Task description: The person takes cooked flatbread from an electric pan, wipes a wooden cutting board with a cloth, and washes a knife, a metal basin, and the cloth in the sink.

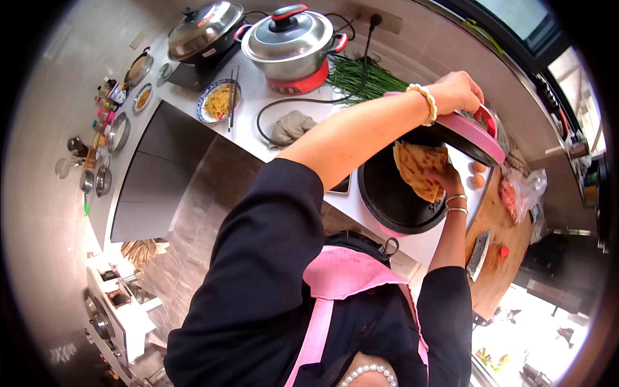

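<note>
My left hand (459, 91) grips the red handle of a pink electric griddle lid (476, 137), holding it raised and tilted at the griddle's far side. Below it lies the round black pan of the griddle (385, 197) on the white counter. My right hand (445, 180) is closed on the edge of a golden-brown flatbread (412, 166), which looks folded or stacked. The flatbread is lifted at a slant over the right part of the pan; whether its lower edge touches the pan I cannot tell.
Beyond the griddle lie green chives (361, 76) and a lidded steel pot (288, 46) with a trailing cord. A plate of shredded food (219, 102) has chopsticks across it. Eggs (478, 174) sit at right, near a cutting board (493, 235) with a cleaver (478, 255).
</note>
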### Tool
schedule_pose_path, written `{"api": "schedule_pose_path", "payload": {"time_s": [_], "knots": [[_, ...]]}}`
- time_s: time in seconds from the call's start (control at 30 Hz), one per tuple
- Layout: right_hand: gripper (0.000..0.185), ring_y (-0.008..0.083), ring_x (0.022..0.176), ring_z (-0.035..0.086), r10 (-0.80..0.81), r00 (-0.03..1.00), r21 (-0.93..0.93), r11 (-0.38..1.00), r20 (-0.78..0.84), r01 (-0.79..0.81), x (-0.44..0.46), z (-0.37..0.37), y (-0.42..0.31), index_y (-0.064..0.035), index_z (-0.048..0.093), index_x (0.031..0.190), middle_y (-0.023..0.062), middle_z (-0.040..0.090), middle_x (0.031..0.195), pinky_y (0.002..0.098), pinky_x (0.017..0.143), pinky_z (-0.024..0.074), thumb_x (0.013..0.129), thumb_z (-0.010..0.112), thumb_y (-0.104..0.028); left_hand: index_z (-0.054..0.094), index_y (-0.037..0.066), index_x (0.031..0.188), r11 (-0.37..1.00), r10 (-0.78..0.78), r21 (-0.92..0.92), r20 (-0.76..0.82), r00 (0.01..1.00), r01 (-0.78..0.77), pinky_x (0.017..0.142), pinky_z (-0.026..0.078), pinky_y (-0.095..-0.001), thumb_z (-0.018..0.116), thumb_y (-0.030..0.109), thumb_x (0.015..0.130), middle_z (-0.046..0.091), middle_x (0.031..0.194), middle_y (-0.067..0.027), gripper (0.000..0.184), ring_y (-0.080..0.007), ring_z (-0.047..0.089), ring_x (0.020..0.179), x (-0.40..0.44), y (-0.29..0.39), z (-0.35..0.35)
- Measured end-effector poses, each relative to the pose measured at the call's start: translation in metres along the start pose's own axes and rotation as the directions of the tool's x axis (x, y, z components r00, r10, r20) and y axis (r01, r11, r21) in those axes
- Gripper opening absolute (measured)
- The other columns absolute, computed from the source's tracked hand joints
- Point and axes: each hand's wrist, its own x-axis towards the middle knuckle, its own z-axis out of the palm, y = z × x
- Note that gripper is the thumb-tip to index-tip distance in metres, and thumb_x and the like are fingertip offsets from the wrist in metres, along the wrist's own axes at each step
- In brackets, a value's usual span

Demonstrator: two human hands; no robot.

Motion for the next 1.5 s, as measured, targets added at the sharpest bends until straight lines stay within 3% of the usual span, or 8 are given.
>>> {"api": "schedule_pose_path", "payload": {"time_s": [0.1, 0.23, 0.57, 0.8, 1.0, 1.2, 1.33, 1.5], "knots": [[0.066, 0.0183, 0.098, 0.052, -0.125, 0.991, 0.183, 0.974, -0.056, 0.133, -0.009, 0.007, 0.015, 0.0006, 0.043, 0.115, 0.0087, 0.054, 0.105, 0.0295, 0.086, 0.0432, 0.055, 0.071, -0.003, 0.066, 0.004, 0.084, 0.998, -0.005, -0.06, 0.052, 0.999, 0.009, 0.056, 0.042, -0.0239, 0.052, 0.009, 0.067, 0.058, 0.068, -0.0028, 0.023, -0.0114, 0.052, 0.063, -0.001, -0.001, 0.008], [0.05, 0.0177, 0.085, 0.057, 0.192, 0.964, 0.336, 0.934, -0.186, -0.121, -0.038, 0.01, -0.002, 0.0018, 0.053, 0.103, 0.0084, 0.058, 0.097, 0.0296, 0.075, 0.0471, 0.061, 0.075, -0.011, 0.065, 0.002, 0.083, 0.996, -0.047, -0.071, 0.065, 0.997, 0.051, 0.054, 0.043, -0.0238, 0.052, 0.002, 0.062, 0.06, 0.069, -0.0046, 0.024, -0.0109, 0.052, 0.061, 0.005, -0.003, 0.015], [0.056, 0.0169, 0.1, 0.053, 0.1, 0.979, 0.776, 0.627, -0.178, 0.077, -0.201, 0.007, 0.064, 0.0036, 0.039, 0.12, 0.0098, 0.054, 0.11, 0.0291, 0.088, 0.042, 0.071, 0.065, -0.006, 0.059, 0.0, 0.093, 0.965, -0.203, 0.192, 0.13, 0.971, 0.176, 0.071, 0.044, -0.0207, 0.054, 0.0, 0.069, 0.064, 0.084, -0.0034, 0.025, -0.0072, 0.055, 0.075, -0.053, 0.016, 0.038], [0.054, 0.0193, 0.104, 0.051, 0.246, 0.861, 0.82, 0.499, -0.444, 0.281, -0.283, -0.02, 0.116, 0.0014, 0.039, 0.122, 0.0091, 0.051, 0.116, 0.0298, 0.09, 0.0406, 0.073, 0.062, -0.005, 0.064, 0.005, 0.087, 0.958, -0.058, 0.277, -0.056, 0.997, 0.071, 0.069, 0.048, -0.0282, 0.055, -0.003, 0.065, 0.064, 0.079, -0.0122, 0.026, -0.021, 0.063, 0.075, -0.118, -0.025, 0.086], [0.053, 0.0188, 0.102, 0.053, 0.321, 0.762, 0.798, 0.451, -0.563, 0.399, -0.246, -0.043, 0.122, -0.0015, 0.041, 0.12, 0.0071, 0.052, 0.115, 0.0305, 0.084, 0.0447, 0.075, 0.066, -0.014, 0.062, 0.005, 0.077, 0.874, 0.291, 0.429, -0.087, 0.953, -0.227, 0.064, 0.046, -0.033, 0.055, -0.009, 0.057, 0.063, 0.079, -0.0087, 0.025, -0.0259, 0.059, 0.071, -0.178, -0.086, 0.135], [0.05, 0.0169, 0.095, 0.055, 0.363, 0.595, 0.657, 0.637, -0.717, 0.403, -0.152, -0.055, 0.153, -0.0048, 0.045, 0.116, 0.0046, 0.054, 0.107, 0.0286, 0.08, 0.0465, 0.073, 0.069, -0.01, 0.06, 0.007, 0.073, 0.81, 0.36, 0.503, -0.022, 0.933, -0.301, 0.06, 0.044, -0.0319, 0.056, -0.008, 0.056, 0.064, 0.082, -0.0054, 0.023, -0.0234, 0.057, 0.067, -0.195, -0.116, 0.138], [0.042, 0.0227, 0.087, 0.059, 0.237, 0.7, 0.676, 0.58, -0.673, 0.454, -0.114, -0.048, 0.147, -0.0073, 0.046, 0.113, 0.0087, 0.056, 0.104, 0.0365, 0.068, 0.0531, 0.076, 0.062, 0.0, 0.062, 0.009, 0.073, 0.868, 0.302, 0.43, -0.063, 0.951, -0.247, 0.065, 0.044, -0.033, 0.057, -0.004, 0.058, 0.064, 0.08, -0.0026, 0.021, -0.0209, 0.057, 0.071, -0.203, -0.116, 0.13], [0.052, 0.0232, 0.09, 0.059, 0.336, 0.677, 0.557, 0.82, -0.655, 0.132, -0.089, -0.065, 0.158, -0.0042, 0.042, 0.118, 0.0102, 0.055, 0.106, 0.0324, 0.064, 0.0519, 0.075, 0.068, -0.016, 0.06, 0.01, 0.076, 0.794, 0.329, 0.544, -0.008, 0.944, -0.271, 0.074, 0.044, -0.0348, 0.057, -0.002, 0.059, 0.061, 0.096, -0.0022, 0.021, -0.0199, 0.057, 0.087, -0.209, -0.086, 0.114]]}}
